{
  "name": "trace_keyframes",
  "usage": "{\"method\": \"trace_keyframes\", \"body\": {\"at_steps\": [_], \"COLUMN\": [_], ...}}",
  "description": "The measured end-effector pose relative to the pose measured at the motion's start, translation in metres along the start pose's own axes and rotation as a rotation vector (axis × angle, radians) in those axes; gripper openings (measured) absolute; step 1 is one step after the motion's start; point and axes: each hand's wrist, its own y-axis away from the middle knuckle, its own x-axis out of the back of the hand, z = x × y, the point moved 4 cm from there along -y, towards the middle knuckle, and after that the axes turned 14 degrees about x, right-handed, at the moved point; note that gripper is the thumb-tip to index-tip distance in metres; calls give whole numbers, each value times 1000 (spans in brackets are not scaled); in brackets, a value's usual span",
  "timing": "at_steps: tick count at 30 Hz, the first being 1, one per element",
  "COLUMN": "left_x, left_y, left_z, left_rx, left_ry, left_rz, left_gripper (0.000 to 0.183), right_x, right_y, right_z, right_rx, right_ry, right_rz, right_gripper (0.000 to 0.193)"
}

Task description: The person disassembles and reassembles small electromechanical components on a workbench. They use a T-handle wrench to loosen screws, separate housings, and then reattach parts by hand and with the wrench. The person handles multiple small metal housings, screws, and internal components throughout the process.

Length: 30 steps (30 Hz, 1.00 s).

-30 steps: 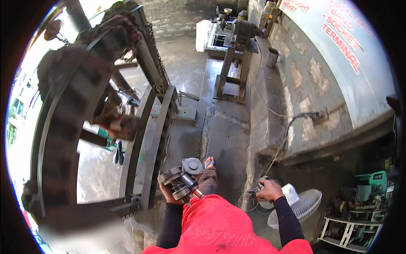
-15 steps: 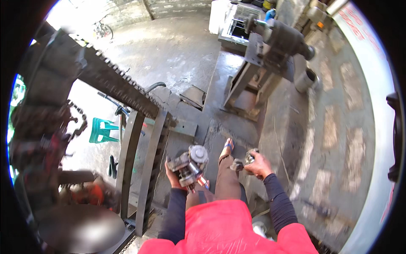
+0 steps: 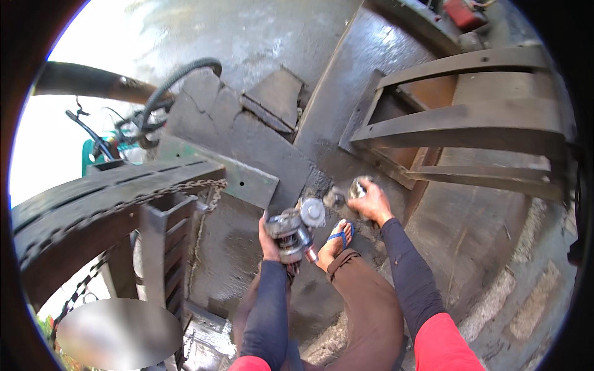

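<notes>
My left hand [image 3: 268, 240] is wrapped round the side of a greasy metal machine part [image 3: 286, 237]. That part has a round silver cap [image 3: 312, 213] and a shiny cylinder with a reddish end; its exact kind I cannot make out. To the right, my right hand [image 3: 372, 203] grips a smaller metal piece [image 3: 357, 188], partly covered by the fingers. A blurred dark knob-like lump [image 3: 335, 198] shows just left of it, apparently joined to it. Both hands are held out in front of me, a short gap between the two parts.
A slatted steel frame with a chain [image 3: 124, 213] stands at left. A welded metal stand [image 3: 458, 127] rises at right. Ahead lie a flat steel bar [image 3: 247, 179] and a broken concrete slab [image 3: 275, 99]. My sandalled foot [image 3: 339, 238] is on the stained floor.
The view has tilted down and come closer to the floor, steel bar and stand. Both hands keep hold of their metal parts, and the right hand's piece is nearer the silver cap.
</notes>
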Motion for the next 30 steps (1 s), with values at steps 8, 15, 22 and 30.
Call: {"method": "trace_keyframes", "body": {"at_steps": [8, 15, 22, 30], "left_x": [-46, -50, -30, -15], "left_y": [-146, -169, -173, -185], "left_z": [21, 23, 18, 13], "left_rx": [-51, 75, 67, -32], "left_ry": [-123, -179, -105, -303], "left_rz": [-27, -82, 57, 83], "left_gripper": [62, 65, 58, 39], "right_x": [-81, -129, -162, -206], "right_y": [-96, -89, -59, -34], "right_z": [50, 56, 28, 44], "right_rx": [154, 140, 135, -72], "right_ry": [-280, -241, -218, -717], "right_rz": [620, 603, 607, 295], "right_gripper": [44, 45, 58, 64]}}
